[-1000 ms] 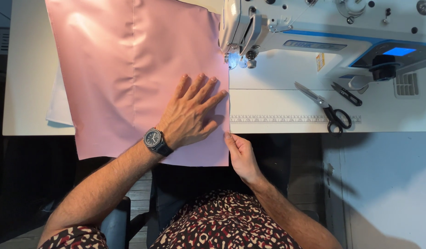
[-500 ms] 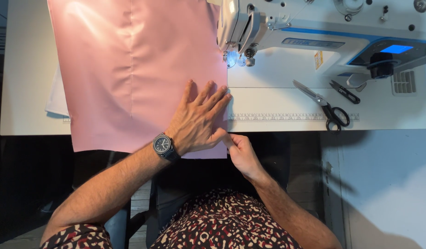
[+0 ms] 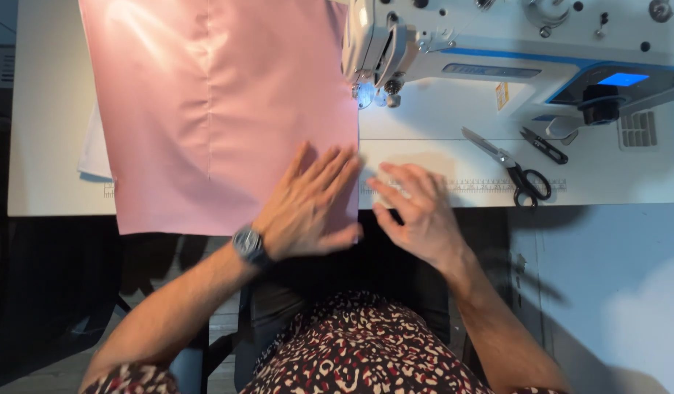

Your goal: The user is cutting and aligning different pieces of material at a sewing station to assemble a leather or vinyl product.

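While smooth, satiny pink fabric (image 3: pixel 220 109) drapes over the white sewing table (image 3: pixel 52 146), left hand (image 3: pixel 311 204) flat on its lower right corner, fingers spread, right hand (image 3: pixel 417 211) just beside, fingers loosely apart, holding nothing, black-handled scissors (image 3: pixel 515 168) well apart.

The pink fabric (image 3: pixel 220 109) is a smooth, slightly shiny sheet spread flat on the white table, running away from the left hand (image 3: pixel 311 208) toward the far edge. A faint vertical crease or seam line, hard to tell which, runs down it off to the left of that hand. Its near hem hangs just over the table's front edge, beside the wrist. The left hand lies flat, fingers spread, on the sheet's near right corner. The cloth's straight right edge passes just under those fingertips, and the right hand (image 3: pixel 417 211) hovers open just beyond that edge, off the cloth.
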